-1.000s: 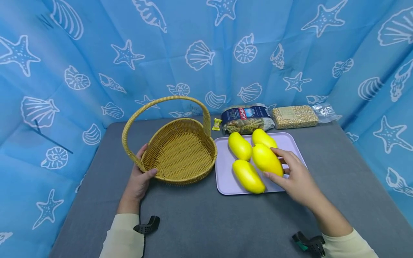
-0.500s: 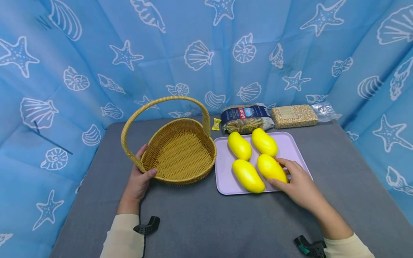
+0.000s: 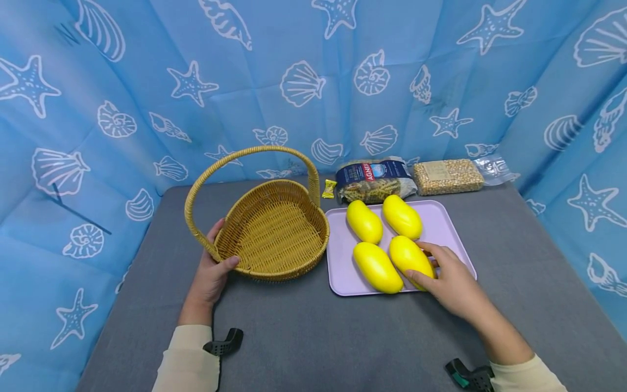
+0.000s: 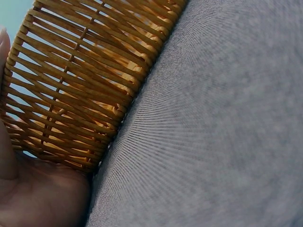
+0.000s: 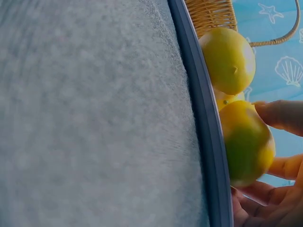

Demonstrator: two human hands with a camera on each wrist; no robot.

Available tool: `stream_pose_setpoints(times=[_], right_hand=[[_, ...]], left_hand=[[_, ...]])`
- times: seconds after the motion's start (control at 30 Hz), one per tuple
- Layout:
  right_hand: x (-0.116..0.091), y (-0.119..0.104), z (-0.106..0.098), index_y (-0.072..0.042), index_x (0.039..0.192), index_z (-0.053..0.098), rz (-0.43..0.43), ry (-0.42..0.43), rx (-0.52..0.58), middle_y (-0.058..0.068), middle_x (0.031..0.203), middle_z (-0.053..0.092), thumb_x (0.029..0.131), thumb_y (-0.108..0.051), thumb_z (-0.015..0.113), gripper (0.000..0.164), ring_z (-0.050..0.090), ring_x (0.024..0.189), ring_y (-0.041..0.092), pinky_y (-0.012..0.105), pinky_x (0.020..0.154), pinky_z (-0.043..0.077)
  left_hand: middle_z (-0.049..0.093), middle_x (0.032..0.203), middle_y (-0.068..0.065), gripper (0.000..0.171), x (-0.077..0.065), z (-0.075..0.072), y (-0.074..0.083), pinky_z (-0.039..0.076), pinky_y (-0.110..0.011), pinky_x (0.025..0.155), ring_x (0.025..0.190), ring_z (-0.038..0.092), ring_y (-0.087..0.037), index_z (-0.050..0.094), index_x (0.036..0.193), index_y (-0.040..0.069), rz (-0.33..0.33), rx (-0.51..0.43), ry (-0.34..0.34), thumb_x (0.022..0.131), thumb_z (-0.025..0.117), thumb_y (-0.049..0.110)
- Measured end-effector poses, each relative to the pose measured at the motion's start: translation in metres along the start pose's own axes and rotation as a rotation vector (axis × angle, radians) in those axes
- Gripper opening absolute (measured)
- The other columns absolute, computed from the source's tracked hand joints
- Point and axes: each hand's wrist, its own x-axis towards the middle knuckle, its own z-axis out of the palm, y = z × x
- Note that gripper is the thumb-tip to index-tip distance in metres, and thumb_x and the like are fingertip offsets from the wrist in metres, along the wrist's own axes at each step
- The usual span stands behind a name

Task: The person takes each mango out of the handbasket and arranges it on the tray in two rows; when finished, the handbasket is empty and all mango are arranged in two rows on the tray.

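My left hand (image 3: pixel 211 276) holds the near-left side of a wicker basket (image 3: pixel 274 275), its thumb over the rim and its other fingers outside the wall. The basket has a tall arched handle and a bare woven floor. In the left wrist view the basket wall (image 4: pixel 80 85) meets my palm. On a lilac tray (image 3: pixel 448 231), my right hand (image 3: pixel 448 277) grips the near-right yellow mango (image 3: pixel 410 260) between thumb and fingers. Right wrist view: this mango (image 5: pixel 246 146) rests on the tray. Beside it lie a near-left mango (image 3: pixel 377 268), a far-left mango (image 3: pixel 364 221) and a far-right mango (image 3: pixel 401 218).
Behind the tray lie a bag of pasta (image 3: pixel 374 181), a clear pack of pale grains or beans (image 3: pixel 448 177) and a small yellow wrapped candy (image 3: pixel 329 189). A grey cloth (image 3: pixel 313 337) covers the table. A blue seashell-print curtain (image 3: pixel 303 54) surrounds the back and sides.
My right hand has brought its mango nearer to me, from against the far-right mango down onto the tray beside the near-left one. My left hand and the basket stay still.
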Motion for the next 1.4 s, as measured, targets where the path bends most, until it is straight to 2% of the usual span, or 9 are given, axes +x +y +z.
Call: stream_pose_setpoints(times=[0.4,0.57,0.8,1.4], right_hand=[[-0.0014,0.0001,-0.0012,0.008,0.153,0.052,0.051,-0.007,-0.003,0.032,0.138,0.058,0.103,-0.036,0.080,0.072,0.062,0.113,0.046,0.065,0.090,0.053],[-0.0014,-0.0002,-0.0003,0.008,0.153,0.052,0.058,0.003,0.003,0.033,0.138,0.058,0.103,-0.035,0.080,0.072,0.062,0.113,0.046,0.065,0.090,0.053],[-0.0015,-0.0023,0.0001,0.009,0.154,0.051,0.078,0.004,-0.001,0.033,0.138,0.058,0.103,-0.035,0.080,0.073,0.062,0.113,0.046,0.065,0.090,0.053],[-0.0041,-0.0048,-0.0012,0.008,0.155,0.049,0.115,-0.008,-0.010,0.033,0.138,0.058,0.103,-0.036,0.079,0.074,0.062,0.114,0.047,0.065,0.091,0.054]], left_hand=[[0.026,0.173,-0.026,0.087,-0.0006,-0.0006,-0.0005,0.045,-0.036,0.112,0.152,0.037,-0.041,0.023,0.174,0.015,0.021,0.014,-0.026,0.102,0.061,-0.016],[0.022,0.173,-0.028,0.088,-0.0008,-0.0002,0.0000,0.045,-0.037,0.112,0.152,0.034,-0.045,0.021,0.174,0.013,0.021,0.001,-0.029,0.102,0.063,-0.015],[0.023,0.173,-0.026,0.088,-0.0006,-0.0002,0.0008,0.045,-0.037,0.113,0.152,0.034,-0.044,0.020,0.174,0.013,0.018,0.007,-0.034,0.102,0.056,-0.020],[0.021,0.172,-0.031,0.089,-0.0013,0.0005,0.0004,0.048,-0.037,0.109,0.150,0.035,-0.046,0.020,0.175,0.013,0.011,0.007,-0.015,0.102,0.063,-0.014]])
